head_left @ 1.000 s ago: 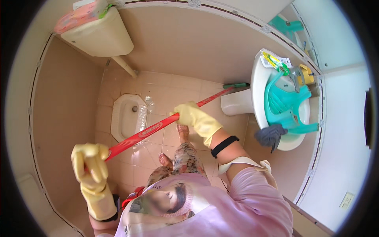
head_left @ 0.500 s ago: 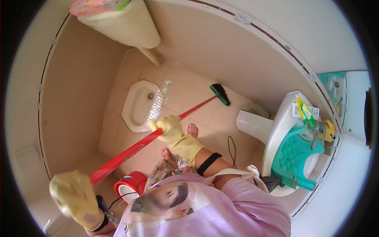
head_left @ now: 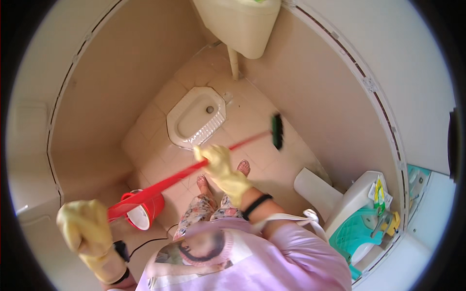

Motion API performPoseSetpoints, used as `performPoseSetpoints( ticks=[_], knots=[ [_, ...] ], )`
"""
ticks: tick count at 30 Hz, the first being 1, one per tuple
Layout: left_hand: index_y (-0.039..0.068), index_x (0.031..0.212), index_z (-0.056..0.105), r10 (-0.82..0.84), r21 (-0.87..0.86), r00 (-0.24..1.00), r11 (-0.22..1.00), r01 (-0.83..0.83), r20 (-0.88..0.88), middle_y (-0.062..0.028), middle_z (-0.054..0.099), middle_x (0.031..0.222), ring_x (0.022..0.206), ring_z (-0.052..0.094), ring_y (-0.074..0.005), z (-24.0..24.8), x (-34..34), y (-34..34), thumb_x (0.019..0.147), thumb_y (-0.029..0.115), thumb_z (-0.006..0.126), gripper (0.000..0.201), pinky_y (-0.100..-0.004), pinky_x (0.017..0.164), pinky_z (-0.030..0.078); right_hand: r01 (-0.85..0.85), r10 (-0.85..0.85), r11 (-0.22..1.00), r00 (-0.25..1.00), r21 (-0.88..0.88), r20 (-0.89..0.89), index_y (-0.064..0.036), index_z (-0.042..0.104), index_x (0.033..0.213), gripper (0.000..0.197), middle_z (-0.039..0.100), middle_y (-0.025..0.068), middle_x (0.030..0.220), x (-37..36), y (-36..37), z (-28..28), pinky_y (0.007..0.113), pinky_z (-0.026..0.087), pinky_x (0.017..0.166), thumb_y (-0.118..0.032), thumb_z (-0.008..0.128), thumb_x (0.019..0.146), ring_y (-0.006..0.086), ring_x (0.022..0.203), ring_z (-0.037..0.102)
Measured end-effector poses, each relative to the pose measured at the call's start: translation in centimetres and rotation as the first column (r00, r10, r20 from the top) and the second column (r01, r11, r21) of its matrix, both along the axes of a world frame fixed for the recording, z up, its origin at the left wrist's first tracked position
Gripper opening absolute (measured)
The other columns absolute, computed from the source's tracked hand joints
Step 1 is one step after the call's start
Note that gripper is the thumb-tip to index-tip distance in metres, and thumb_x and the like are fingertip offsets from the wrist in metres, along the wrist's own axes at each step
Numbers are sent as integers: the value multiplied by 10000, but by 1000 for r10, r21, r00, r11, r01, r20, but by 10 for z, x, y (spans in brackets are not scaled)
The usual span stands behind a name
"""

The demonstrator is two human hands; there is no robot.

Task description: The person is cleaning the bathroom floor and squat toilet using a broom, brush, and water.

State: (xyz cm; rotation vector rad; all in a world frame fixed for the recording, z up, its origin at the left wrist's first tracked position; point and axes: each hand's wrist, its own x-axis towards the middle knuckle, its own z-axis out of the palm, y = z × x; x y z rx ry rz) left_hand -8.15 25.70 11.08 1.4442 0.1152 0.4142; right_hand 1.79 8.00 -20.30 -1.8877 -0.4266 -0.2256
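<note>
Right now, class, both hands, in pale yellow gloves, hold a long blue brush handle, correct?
Wrong colour: the head view shows a long red brush handle, held by the left hand and right hand in pale yellow gloves.

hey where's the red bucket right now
In the head view, the red bucket is on the floor at lower left, just right of the left hand, partly covered by the red broom handle.

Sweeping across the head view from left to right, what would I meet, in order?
Left grip, bucket, squat toilet, broom head, sink.
</note>
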Motion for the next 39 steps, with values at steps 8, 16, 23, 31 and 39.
performPoseSetpoints(
  ticks=[8,16,23,31,39],
  knots=[
    [67,617,431,624,180,769,748,-639,135,-22,444,561,460,376,-128,12,-28,-6,886,14,504,284,-271,417,273,-447,446,893,895,-52,-33,-85,535,550,376,611,179,650,26,112,-9,488,466,617,-225,668,872,379,651,588],
    [92,550,421,104,-78,929,987,-140,-356,-92,523,536,374,454,-179,-46,-86,46,862,10,556,349,-273,355,322,-230,200,914,972,-334,-123,-134,546,580,314,574,118,613,-125,23,-59,481,434,520,-173,674,864,348,610,581],
    [92,534,377,-9,204,995,979,-11,96,-40,456,502,362,320,-123,-32,-178,127,891,-26,478,390,-270,372,235,-330,330,944,944,1,17,-73,473,524,425,512,133,548,-109,197,-39,470,402,583,-186,702,863,364,575,512],
    [69,598,483,-270,-339,900,929,150,-341,-43,490,576,449,407,-131,-51,-214,176,954,74,490,356,-260,416,327,-219,144,961,918,-170,-369,-96,554,651,313,533,154,631,-274,111,-53,464,404,572,-226,667,913,357,615,540],
    [-100,721,701,-392,-265,808,917,300,-440,-126,608,536,368,453,-127,-86,-176,183,893,60,575,267,-272,374,347,-160,11,864,954,-478,-299,-89,564,586,424,587,156,644,-298,90,-115,457,411,556,-286,560,962,347,617,562]
  ],
)
